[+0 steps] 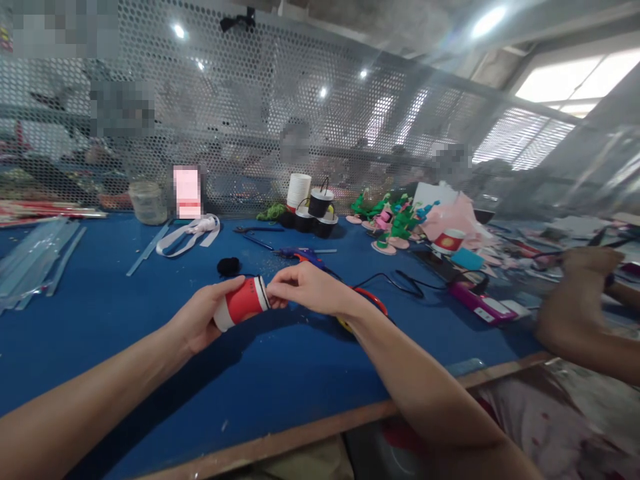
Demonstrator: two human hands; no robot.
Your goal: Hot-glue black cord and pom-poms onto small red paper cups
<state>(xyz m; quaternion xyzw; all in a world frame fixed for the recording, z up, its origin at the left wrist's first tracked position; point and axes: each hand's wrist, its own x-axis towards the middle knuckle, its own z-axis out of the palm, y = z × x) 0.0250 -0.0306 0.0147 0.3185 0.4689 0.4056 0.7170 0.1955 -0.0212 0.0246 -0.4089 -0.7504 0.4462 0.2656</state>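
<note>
Mid-step, by the look of it: fitting or pressing smth onto rim end of red paper cup (241, 303), held sideways just above blue tabletop (125, 313). Left hand (203, 319) wrapped round cup body, base end in palm. Right hand (305, 288) pinching at cup's white-and-dark rim w/ fingertips; whether a small piece sits btwn them, cannot tell. Glue gun (303, 255) lying just behind, black pom-pom (229, 267) nearby. Next move prob. needs steady left grip & fine pinch pressure round rim w/o crushing cup.
</note>
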